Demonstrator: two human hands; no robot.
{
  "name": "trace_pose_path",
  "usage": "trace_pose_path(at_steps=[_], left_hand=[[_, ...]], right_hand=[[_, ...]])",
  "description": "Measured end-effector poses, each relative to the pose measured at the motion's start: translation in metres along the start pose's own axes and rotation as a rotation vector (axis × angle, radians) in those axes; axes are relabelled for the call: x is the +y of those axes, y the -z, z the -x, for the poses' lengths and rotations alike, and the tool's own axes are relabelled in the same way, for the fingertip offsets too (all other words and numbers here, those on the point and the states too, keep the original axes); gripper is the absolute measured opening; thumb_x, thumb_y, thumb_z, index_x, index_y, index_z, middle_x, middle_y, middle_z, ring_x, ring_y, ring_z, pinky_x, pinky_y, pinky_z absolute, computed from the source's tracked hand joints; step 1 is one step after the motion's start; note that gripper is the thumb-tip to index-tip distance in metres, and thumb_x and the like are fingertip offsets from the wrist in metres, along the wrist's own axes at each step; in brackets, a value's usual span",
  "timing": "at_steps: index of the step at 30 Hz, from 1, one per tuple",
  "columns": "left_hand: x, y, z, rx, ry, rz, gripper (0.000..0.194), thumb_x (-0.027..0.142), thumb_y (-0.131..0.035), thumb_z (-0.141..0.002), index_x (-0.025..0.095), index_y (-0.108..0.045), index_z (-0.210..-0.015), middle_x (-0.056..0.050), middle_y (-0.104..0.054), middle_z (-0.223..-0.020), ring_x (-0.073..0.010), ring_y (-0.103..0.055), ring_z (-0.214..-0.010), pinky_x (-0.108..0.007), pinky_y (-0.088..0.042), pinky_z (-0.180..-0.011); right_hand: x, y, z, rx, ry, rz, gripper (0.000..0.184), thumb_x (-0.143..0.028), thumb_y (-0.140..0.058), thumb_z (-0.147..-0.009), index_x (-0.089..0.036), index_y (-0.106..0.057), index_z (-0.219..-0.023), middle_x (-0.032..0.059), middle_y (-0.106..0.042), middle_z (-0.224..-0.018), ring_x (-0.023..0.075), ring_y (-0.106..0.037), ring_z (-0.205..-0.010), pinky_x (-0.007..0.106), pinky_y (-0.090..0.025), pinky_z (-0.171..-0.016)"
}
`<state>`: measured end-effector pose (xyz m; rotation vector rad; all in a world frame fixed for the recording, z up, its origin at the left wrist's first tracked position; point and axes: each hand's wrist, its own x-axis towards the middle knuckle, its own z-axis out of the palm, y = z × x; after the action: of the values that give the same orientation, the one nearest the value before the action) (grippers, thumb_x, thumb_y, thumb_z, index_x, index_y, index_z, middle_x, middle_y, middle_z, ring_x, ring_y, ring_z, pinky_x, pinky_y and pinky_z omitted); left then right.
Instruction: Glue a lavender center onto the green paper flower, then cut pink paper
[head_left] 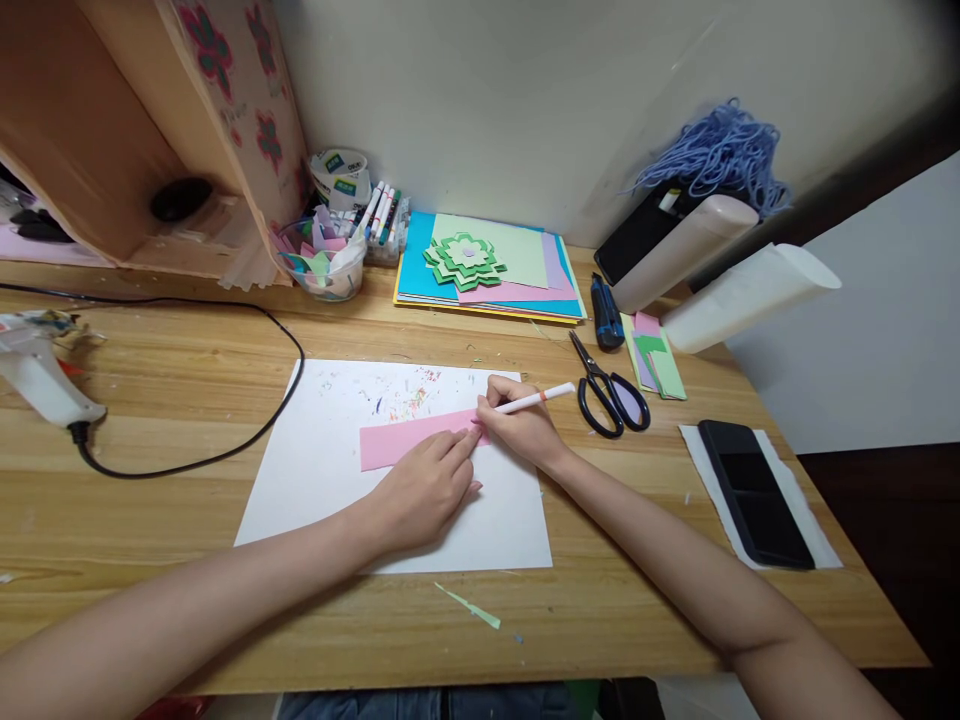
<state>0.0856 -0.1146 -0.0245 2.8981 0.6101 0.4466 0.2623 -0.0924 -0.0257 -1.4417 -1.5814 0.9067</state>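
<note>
A pink paper strip (386,447) lies across a white sheet of paper (300,500) marked with coloured specks and strokes. My left hand (431,480) rests on the strip, its fingers stretched out and pressing it down near the right end. Pinched in my right hand (517,425) is a white marker (536,399) with an orange band. Its writing end is hidden behind my fingers, over the right end of the strip. The two hands nearly meet there. Just right of the marker lie black-handled scissors (600,385).
Behind lie stacked coloured papers (517,250) bearing a green layered paper flower (465,260). A tub of scraps (322,270) stands beside markers (384,212). Leftward are a glue gun (45,380) and its cord (180,472); rightward, a utility knife (606,312) and a phone (754,490).
</note>
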Motion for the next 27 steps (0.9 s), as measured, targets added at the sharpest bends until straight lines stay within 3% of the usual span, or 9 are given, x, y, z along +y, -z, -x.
trace_pose_path(at_steps=[6,12,17,22,27], left_hand=[[0.0003,0.0003,-0.0001,0.003,0.001,0.002,0.03,0.023,-0.037,-0.089,0.002,-0.055,-0.1,-0.023,-0.049,-0.121,-0.0266,-0.049,-0.104,-0.042,-0.044,-0.085],[0.0009,0.0041,0.0,-0.058,0.005,-0.039,0.03,0.024,-0.034,-0.089,0.005,-0.057,-0.091,-0.02,-0.049,-0.123,-0.0216,-0.052,-0.082,-0.039,-0.046,-0.071],[0.003,0.0057,0.0012,-0.057,-0.002,-0.069,0.03,0.026,-0.034,-0.089,0.007,-0.057,-0.089,-0.02,-0.051,-0.122,-0.0213,-0.052,-0.08,-0.037,-0.046,-0.07],[0.0036,0.0059,0.0015,-0.034,-0.011,-0.091,0.029,0.025,-0.034,-0.089,0.007,-0.057,-0.091,-0.019,-0.05,-0.123,-0.0222,-0.053,-0.085,-0.036,-0.047,-0.071],[0.0036,0.0054,0.0025,-0.027,-0.009,-0.09,0.029,0.025,-0.034,-0.089,0.007,-0.056,-0.093,-0.019,-0.049,-0.124,-0.0226,-0.053,-0.089,-0.036,-0.047,-0.073]], right_hand=[[-0.0016,-0.0003,0.0011,-0.017,-0.015,-0.007,0.028,-0.022,-0.052,-0.074,-0.019,-0.035,-0.053,-0.0052,-0.037,-0.05,0.0091,-0.034,-0.049,0.023,-0.026,-0.047],[-0.0014,0.0,-0.0007,0.037,-0.035,-0.084,0.026,-0.03,-0.055,-0.076,-0.019,-0.04,-0.058,-0.0052,-0.041,-0.053,0.0089,-0.04,-0.049,0.022,-0.031,-0.047],[-0.0008,-0.0012,0.0,-0.036,-0.042,-0.155,0.026,-0.031,-0.059,-0.074,-0.019,-0.041,-0.06,-0.0045,-0.045,-0.055,0.0098,-0.045,-0.05,0.022,-0.032,-0.046],[0.0,-0.0012,0.0012,0.002,-0.023,-0.034,0.031,-0.026,-0.052,-0.078,-0.019,-0.034,-0.054,-0.0054,-0.035,-0.051,0.0089,-0.035,-0.048,0.023,-0.027,-0.046],[-0.0017,-0.0007,0.001,-0.008,-0.01,0.012,0.029,-0.024,-0.051,-0.077,-0.019,-0.032,-0.054,-0.0054,-0.034,-0.051,0.0091,-0.031,-0.048,0.023,-0.025,-0.046]])
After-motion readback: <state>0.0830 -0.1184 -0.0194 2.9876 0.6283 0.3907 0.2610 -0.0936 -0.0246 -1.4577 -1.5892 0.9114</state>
